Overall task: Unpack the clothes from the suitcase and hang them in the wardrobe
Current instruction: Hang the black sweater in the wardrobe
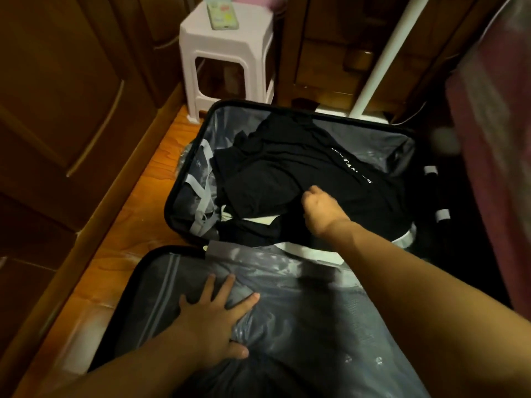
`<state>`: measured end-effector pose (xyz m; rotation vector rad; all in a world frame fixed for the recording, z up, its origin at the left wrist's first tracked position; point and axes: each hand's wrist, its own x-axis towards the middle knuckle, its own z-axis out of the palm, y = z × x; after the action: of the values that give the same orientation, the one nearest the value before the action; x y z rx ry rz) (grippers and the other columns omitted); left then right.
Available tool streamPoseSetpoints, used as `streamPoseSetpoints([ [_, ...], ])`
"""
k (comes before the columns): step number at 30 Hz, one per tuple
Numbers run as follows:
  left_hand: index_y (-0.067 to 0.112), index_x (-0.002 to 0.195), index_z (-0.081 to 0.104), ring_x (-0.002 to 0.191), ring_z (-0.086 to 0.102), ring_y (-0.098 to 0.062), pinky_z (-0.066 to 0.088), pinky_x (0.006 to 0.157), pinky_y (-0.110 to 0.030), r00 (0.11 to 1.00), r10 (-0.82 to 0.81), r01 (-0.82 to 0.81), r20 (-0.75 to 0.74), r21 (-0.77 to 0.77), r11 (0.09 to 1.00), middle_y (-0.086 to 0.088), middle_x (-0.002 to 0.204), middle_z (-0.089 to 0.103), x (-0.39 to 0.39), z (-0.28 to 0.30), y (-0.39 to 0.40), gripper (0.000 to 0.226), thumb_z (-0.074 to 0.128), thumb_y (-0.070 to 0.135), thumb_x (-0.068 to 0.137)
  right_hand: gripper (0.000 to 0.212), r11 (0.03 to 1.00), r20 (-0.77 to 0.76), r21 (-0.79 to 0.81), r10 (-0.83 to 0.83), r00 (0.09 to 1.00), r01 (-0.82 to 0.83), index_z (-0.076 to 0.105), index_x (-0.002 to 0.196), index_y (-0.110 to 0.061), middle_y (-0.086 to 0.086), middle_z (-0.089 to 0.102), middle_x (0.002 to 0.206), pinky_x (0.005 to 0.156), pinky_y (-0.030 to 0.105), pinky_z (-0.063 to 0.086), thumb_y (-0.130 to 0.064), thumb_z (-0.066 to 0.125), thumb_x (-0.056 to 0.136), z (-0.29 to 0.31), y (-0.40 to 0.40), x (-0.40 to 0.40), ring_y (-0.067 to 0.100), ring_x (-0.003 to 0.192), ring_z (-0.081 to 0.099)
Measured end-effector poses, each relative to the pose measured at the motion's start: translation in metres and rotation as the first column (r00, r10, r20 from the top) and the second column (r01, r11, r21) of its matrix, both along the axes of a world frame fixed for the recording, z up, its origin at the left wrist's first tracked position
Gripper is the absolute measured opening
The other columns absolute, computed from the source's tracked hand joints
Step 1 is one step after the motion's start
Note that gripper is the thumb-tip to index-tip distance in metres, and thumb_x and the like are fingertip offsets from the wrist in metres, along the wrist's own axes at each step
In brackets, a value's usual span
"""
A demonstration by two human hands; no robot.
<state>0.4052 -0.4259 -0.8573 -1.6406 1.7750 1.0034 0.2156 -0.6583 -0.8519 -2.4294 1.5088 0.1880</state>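
Observation:
An open black suitcase [184, 179] lies on the wooden floor. Its far half holds a heap of black clothes [287, 162], one with white lettering, over something white. My right hand [319, 209] reaches into that heap and grips the black cloth with curled fingers. The near half is covered by a grey zipped lining [301, 311]. My left hand [218, 317] rests flat on this lining with fingers spread. The wooden wardrobe [63, 110] stands along the left with its doors closed.
A pale plastic stool [227, 53] with a phone on it stands behind the suitcase. To its right a white pole [385, 53] rises from a white base. A dark red cloth [494, 139] hangs at the right edge. Wooden drawers fill the back.

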Motion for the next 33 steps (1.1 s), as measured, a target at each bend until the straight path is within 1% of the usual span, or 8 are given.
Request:
streamPoseSetpoints([
  [6, 0.061, 0.148, -0.015, 0.149, -0.027, -0.037, 0.008, 0.116, -0.07, 0.995, 0.068, -0.067, 0.069, -0.013, 0.998, 0.004, 0.161, -0.035, -0.01, 0.004, 0.003, 0.094, 0.056, 0.068, 0.088, 0.035, 0.957, 0.123, 0.065, -0.288, 0.95, 0.282, 0.059, 0.12, -0.009, 0.022, 0.058, 0.115, 0.091, 0.042, 0.047, -0.001, 0.053, 0.087, 0.049, 0.041, -0.029, 0.044, 0.107, 0.058],
  [10, 0.045, 0.158, 0.013, 0.155, -0.006, -0.029, 0.014, 0.125, -0.045, 0.913, 0.397, -0.397, -0.097, 0.02, 0.918, 0.0, 0.169, -0.011, -0.05, 0.065, 0.034, 0.072, 0.055, 0.043, 0.099, 0.032, 0.858, 0.242, 0.267, -0.501, 0.831, 0.439, 0.074, 0.112, -0.013, 0.018, 0.066, 0.11, 0.095, 0.035, 0.047, 0.0, 0.055, 0.089, 0.11, 0.123, -0.092, 0.036, 0.108, 0.062],
  [14, 0.025, 0.156, 0.034, 0.149, 0.027, -0.016, 0.018, 0.115, -0.016, 0.608, 0.683, -0.709, -0.404, 0.11, 0.696, 0.0, 0.161, 0.026, -0.09, 0.188, 0.088, 0.069, 0.067, 0.025, 0.095, 0.032, 0.755, 0.363, 0.424, -0.648, 0.67, 0.5, 0.071, 0.083, -0.026, -0.003, 0.065, 0.086, 0.075, 0.028, 0.048, 0.002, 0.058, 0.091, 0.228, 0.21, -0.123, 0.01, 0.081, 0.062],
  [19, 0.027, 0.15, 0.041, 0.117, 0.056, -0.013, 0.042, 0.088, -0.014, 0.491, 0.773, -0.757, -0.401, 0.243, 0.607, -0.007, 0.143, 0.055, -0.098, 0.389, 0.136, 0.062, 0.069, 0.021, 0.095, 0.019, 0.633, 0.322, 0.57, -0.759, 0.566, 0.524, 0.072, 0.1, -0.014, 0.008, 0.062, 0.103, 0.078, 0.021, 0.04, -0.003, 0.057, 0.095, 0.425, 0.306, -0.127, 0.015, 0.09, 0.058],
  [25, 0.045, 0.157, 0.017, 0.143, 0.02, -0.006, 0.027, 0.118, -0.032, 0.644, 0.457, -0.564, -0.613, 0.024, 0.826, 0.019, 0.159, 0.002, -0.129, 0.57, 0.151, 0.1, 0.082, 0.035, 0.082, 0.024, 0.63, 0.572, 0.699, -0.777, 0.262, 0.339, 0.07, 0.091, -0.011, 0.006, 0.071, 0.092, 0.083, 0.035, 0.056, 0.006, 0.054, 0.096, 0.635, 0.378, -0.108, 0.017, 0.087, 0.069],
  [27, 0.032, 0.147, 0.046, 0.14, 0.036, -0.009, 0.032, 0.119, -0.035, 0.648, 0.321, -0.521, -0.691, -0.095, 0.848, 0.006, 0.159, 0.027, -0.142, 0.606, 0.139, 0.07, 0.078, 0.027, 0.085, 0.023, 0.666, 0.648, 0.648, -0.737, 0.193, 0.371, 0.07, 0.089, -0.01, 0.008, 0.07, 0.088, 0.078, 0.03, 0.055, 0.007, 0.056, 0.094, 0.681, 0.389, -0.109, 0.019, 0.082, 0.067],
  [29, 0.026, 0.127, 0.065, 0.119, 0.062, -0.021, 0.05, 0.103, -0.042, 0.705, 0.182, -0.424, -0.685, -0.202, 0.883, -0.004, 0.129, 0.065, -0.156, 0.642, 0.122, 0.039, 0.073, 0.024, 0.088, 0.022, 0.609, 0.684, 0.643, -0.73, 0.009, 0.464, 0.071, 0.092, -0.008, 0.008, 0.072, 0.089, 0.077, 0.026, 0.055, 0.008, 0.056, 0.093, 0.712, 0.399, -0.121, 0.016, 0.084, 0.069],
  [33, 0.023, 0.096, 0.074, 0.09, 0.069, -0.021, 0.054, 0.077, -0.034, 0.743, 0.005, -0.235, -0.67, -0.254, 0.938, -0.001, 0.091, 0.075, -0.195, 0.729, 0.106, 0.012, 0.076, 0.029, 0.086, 0.028, 0.456, 0.692, 0.627, -0.698, -0.183, 0.632, 0.064, 0.118, -0.018, 0.0, 0.068, 0.109, 0.075, 0.017, 0.051, -0.003, 0.063, 0.094, 0.746, 0.447, -0.174, 0.009, 0.094, 0.065],
])
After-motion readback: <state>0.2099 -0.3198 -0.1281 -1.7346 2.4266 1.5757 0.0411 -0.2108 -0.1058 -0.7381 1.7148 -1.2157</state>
